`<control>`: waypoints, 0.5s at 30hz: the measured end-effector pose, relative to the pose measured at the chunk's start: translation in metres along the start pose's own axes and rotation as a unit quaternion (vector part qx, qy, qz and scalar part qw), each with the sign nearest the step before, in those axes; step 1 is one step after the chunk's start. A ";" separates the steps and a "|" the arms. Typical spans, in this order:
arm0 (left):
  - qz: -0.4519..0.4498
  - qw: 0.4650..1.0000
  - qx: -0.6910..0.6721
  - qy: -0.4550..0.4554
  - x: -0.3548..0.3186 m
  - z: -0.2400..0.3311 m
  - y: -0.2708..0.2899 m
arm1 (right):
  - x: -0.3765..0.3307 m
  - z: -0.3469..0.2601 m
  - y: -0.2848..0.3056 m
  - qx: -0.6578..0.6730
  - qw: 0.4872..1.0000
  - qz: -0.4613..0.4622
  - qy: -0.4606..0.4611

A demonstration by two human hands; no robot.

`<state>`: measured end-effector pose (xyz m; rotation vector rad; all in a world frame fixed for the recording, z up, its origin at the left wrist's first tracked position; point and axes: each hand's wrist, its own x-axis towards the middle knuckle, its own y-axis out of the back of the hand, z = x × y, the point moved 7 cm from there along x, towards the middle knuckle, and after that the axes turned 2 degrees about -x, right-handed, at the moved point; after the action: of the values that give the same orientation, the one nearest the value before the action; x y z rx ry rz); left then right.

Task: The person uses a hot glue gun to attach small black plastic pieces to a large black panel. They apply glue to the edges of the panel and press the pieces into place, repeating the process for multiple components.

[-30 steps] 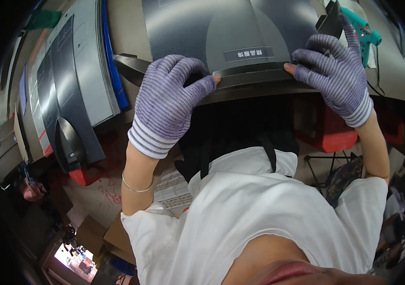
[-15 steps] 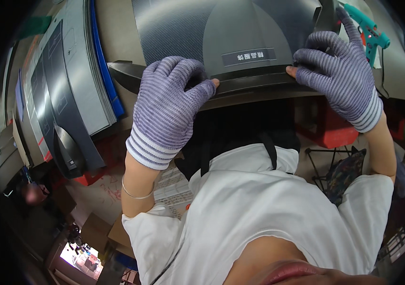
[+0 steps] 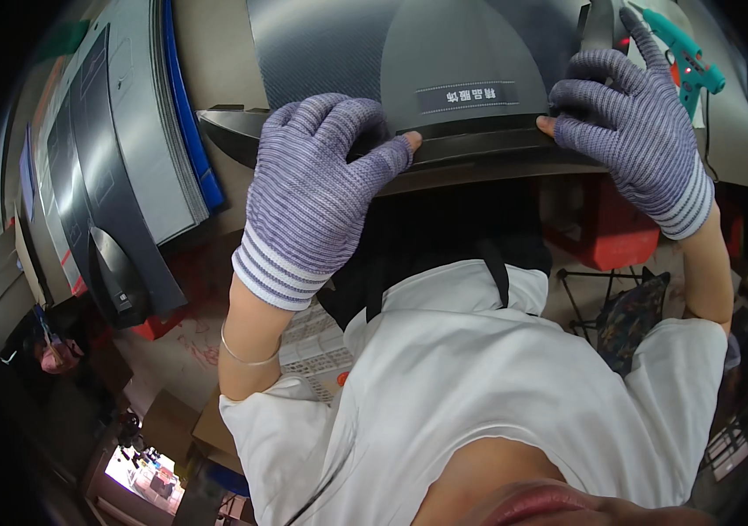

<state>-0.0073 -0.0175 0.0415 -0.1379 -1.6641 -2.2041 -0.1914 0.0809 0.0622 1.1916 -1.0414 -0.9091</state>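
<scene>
A dark grey card sheet (image 3: 453,53), with a lighter rounded panel and a small label, lies on the table in front of me. A narrow strip (image 3: 479,140) is folded along its near edge. My left hand (image 3: 308,188), in a purple-and-white striped knit glove, curls over the left end of this edge, its bare thumb tip on the strip. In a matching glove, my right hand (image 3: 633,131) grips the right end, thumb on the edge and one finger stretched out. Raised pointed flaps of the card stick out beside both hands. The curled fingertips are partly hidden.
A teal glue gun (image 3: 694,70) lies at the far right. To the left are a stack of grey sheets (image 3: 150,131) with a blue edge and another dark card piece (image 3: 120,219). Below the table stand a red stool (image 3: 611,228) and a white crate (image 3: 308,351).
My left thumb has slid slightly right along the folded strip. The right hand has shifted a little to the right, still at the edge. The view has moved slightly.
</scene>
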 end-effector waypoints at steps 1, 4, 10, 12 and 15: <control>-0.006 1.000 0.000 0.003 0.001 0.001 0.001 | 0.000 -0.002 0.001 -0.015 1.000 -0.001 0.019; -0.014 1.000 0.001 0.013 0.002 0.005 0.003 | 0.001 -0.006 0.005 -0.038 0.998 -0.007 0.055; -0.012 1.000 0.007 0.027 0.001 0.004 -0.001 | 0.000 -0.021 0.006 0.072 0.996 -0.023 0.042; -0.017 1.000 0.011 0.024 0.003 0.004 0.000 | 0.006 -0.023 0.002 0.105 0.994 -0.009 0.038; -0.020 0.999 0.008 0.028 0.005 0.006 0.003 | 0.027 -0.041 -0.009 0.143 0.986 0.064 0.054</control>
<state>-0.0116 -0.0136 0.0475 -0.0396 -1.6687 -2.2014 -0.1443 0.0648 0.0551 1.3782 -1.1729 -0.5991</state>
